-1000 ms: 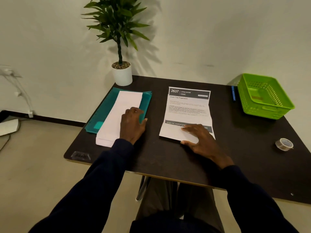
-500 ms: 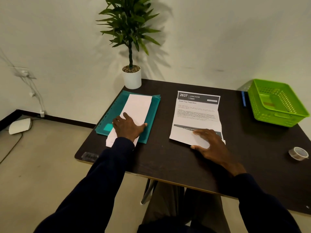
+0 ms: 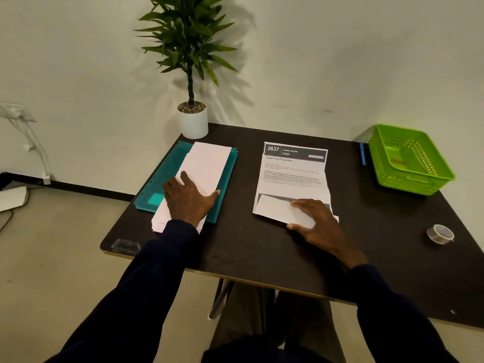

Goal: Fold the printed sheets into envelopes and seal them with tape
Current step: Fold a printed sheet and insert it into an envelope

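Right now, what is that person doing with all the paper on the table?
A person is folding the printed white sheet headed 2637: its near end is turned up over the print, and the right hand presses that flap flat. The left hand rests flat on a stack of plain white paper lying on a teal plastic folder. The small clear tape roll sits untouched on the dark table, to the right.

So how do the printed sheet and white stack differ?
The printed sheet carries text; the white stack is blank. The printed sheet sits on the table, near edge folded up; the white stack sits on a teal folder. Shared: left hand on stack, right hand on sheet.
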